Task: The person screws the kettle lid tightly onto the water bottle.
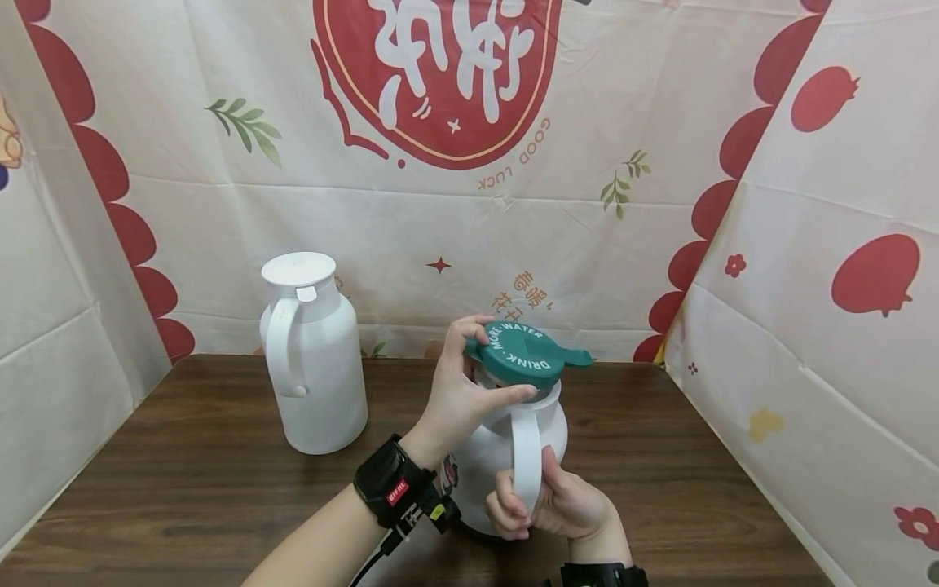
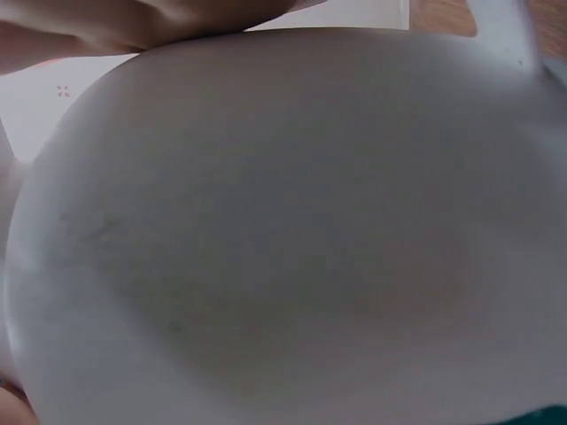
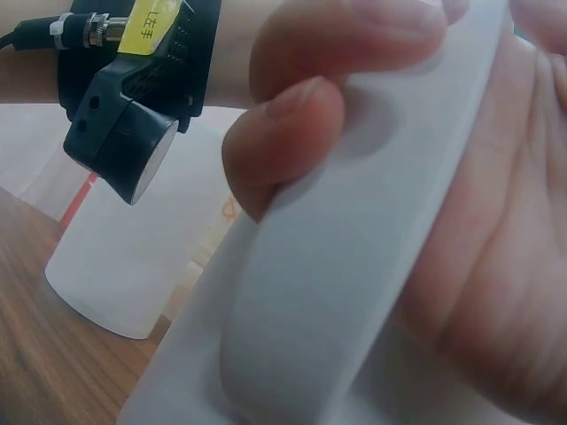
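A round-bellied white jug (image 1: 480, 469) stands on the table with a green lid (image 1: 522, 352) at its mouth. The lid is printed "DRINK MORE WATER" and looks slightly tilted; whether it is seated cannot be told. My left hand (image 1: 465, 387) grips the lid's near left rim between thumb and fingers. My right hand (image 1: 568, 505) holds the jug's white handle (image 1: 526, 456); in the right wrist view its fingers (image 3: 292, 133) curl round that handle. The jug's smooth wall (image 2: 292, 221) fills most of the left wrist view.
A taller white jug (image 1: 323, 375) with a white lid and handle stands at the back left of the brown wooden table (image 1: 183, 489). Printed cloth (image 1: 440, 220) hangs behind the table and along both sides. A black cable trails from the left wrist camera (image 1: 425, 505).
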Available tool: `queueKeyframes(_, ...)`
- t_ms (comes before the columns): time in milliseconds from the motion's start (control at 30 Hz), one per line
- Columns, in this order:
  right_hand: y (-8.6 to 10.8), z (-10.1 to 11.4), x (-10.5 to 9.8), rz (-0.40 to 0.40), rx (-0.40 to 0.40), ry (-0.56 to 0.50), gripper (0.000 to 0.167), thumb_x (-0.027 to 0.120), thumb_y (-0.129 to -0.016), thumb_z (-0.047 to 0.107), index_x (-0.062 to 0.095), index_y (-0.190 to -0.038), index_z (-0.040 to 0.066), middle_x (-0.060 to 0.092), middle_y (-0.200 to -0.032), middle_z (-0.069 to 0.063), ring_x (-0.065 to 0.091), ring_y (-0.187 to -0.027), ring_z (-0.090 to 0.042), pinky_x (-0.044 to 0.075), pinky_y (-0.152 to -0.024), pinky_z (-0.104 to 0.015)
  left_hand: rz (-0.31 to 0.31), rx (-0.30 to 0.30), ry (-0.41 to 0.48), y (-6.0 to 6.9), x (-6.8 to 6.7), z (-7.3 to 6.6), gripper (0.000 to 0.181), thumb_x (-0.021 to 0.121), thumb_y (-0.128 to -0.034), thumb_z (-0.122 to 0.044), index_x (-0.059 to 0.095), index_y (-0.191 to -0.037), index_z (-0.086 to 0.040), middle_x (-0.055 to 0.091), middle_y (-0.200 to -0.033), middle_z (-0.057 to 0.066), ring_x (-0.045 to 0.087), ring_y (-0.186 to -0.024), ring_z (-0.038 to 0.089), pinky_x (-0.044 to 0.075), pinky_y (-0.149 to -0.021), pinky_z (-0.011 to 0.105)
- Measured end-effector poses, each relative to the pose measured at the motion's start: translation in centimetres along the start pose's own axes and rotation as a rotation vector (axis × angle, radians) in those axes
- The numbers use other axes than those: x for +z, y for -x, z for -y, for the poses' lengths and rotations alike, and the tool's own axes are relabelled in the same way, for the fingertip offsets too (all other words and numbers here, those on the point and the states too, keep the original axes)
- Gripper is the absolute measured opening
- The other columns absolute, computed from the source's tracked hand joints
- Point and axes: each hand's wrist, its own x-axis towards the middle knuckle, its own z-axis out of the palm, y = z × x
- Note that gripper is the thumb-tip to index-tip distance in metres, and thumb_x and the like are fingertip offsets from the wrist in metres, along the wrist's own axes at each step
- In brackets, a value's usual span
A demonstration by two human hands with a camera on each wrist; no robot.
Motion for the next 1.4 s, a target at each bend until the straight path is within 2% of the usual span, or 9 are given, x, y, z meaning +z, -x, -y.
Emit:
queueKeyframes(367, -0.1, 0.1, 0.0, 0.018, -0.001, -0.004, 0.067, -0.003, -0.095, 0.055, 0.026, -0.084, -0.004, 0.030, -0.073, -0.009, 0.030, -0.060, -0.021, 0.027, -0.053, -0.038, -0.001, -0.030, 0.021, 0.6, 0.1, 0.2, 0.065, 0.085, -0.0672, 0.001, 0.035, -0.106, -0.011, 0.035, -0.139, 0.003, 0.045, -0.124, 0.023, 0.045, -0.095, 0.037)
queueKeyframes(633, -0.1, 0.1, -0.1, 0.023, -0.001, 0.004, 0.067, -0.004, -0.095, 0.055, 0.026, -0.084, -0.004, 0.030, -0.073, -0.009, 0.030, -0.061, -0.021, 0.027, -0.053, -0.037, -0.003, -0.027, 0.022, 0.8, 0.0, 0.5, 0.065, 0.085, -0.0664, 0.002, 0.035, -0.105, -0.011, 0.036, -0.138, 0.001, 0.045, -0.125, 0.022, 0.045, -0.095, 0.037)
queueKeyframes(833, -0.1, 0.1, 0.0, 0.025, 0.005, 0.016, 0.068, -0.003, -0.095, 0.056, 0.026, -0.083, -0.004, 0.029, -0.072, -0.010, 0.029, -0.060, -0.022, 0.027, -0.053, -0.037, -0.001, -0.039, 0.007, 1.0, 0.1, 0.7, 0.065, 0.086, -0.0661, 0.001, 0.035, -0.105, -0.011, 0.036, -0.139, 0.004, 0.046, -0.124, 0.022, 0.045, -0.095, 0.036)
queueKeyframes(1100, -0.1, 0.1, -0.1, 0.021, 0.003, 0.021, 0.068, -0.005, -0.094, 0.056, 0.026, -0.083, -0.004, 0.029, -0.071, -0.010, 0.029, -0.059, -0.022, 0.026, -0.052, -0.038, 0.008, -0.066, 0.024, 1.2, 0.0, 0.6, 0.065, 0.085, -0.0668, 0.001, 0.035, -0.106, -0.012, 0.035, -0.141, 0.000, 0.042, -0.127, 0.021, 0.041, -0.099, 0.039)
queueKeyframes(1233, -0.1, 0.1, 0.0, 0.017, 0.000, 0.016, 0.068, -0.004, -0.095, 0.055, 0.026, -0.083, -0.004, 0.030, -0.072, -0.010, 0.029, -0.059, -0.021, 0.027, -0.052, -0.036, 0.020, -0.072, 0.033, 1.2, -0.1, 0.7, 0.064, 0.085, -0.0677, 0.001, 0.035, -0.106, -0.011, 0.034, -0.142, 0.003, 0.041, -0.128, 0.020, 0.041, -0.099, 0.040)
queueKeyframes(1400, -0.2, 0.2, 0.0, 0.024, 0.004, 0.015, 0.068, -0.003, -0.095, 0.056, 0.026, -0.083, -0.004, 0.030, -0.072, -0.010, 0.029, -0.059, -0.022, 0.026, -0.052, -0.038, 0.037, -0.110, 0.067, 1.2, -0.4, 0.8, 0.062, 0.083, -0.0700, 0.001, 0.034, -0.106, -0.010, 0.035, -0.142, 0.005, 0.043, -0.126, 0.021, 0.040, -0.099, 0.041)
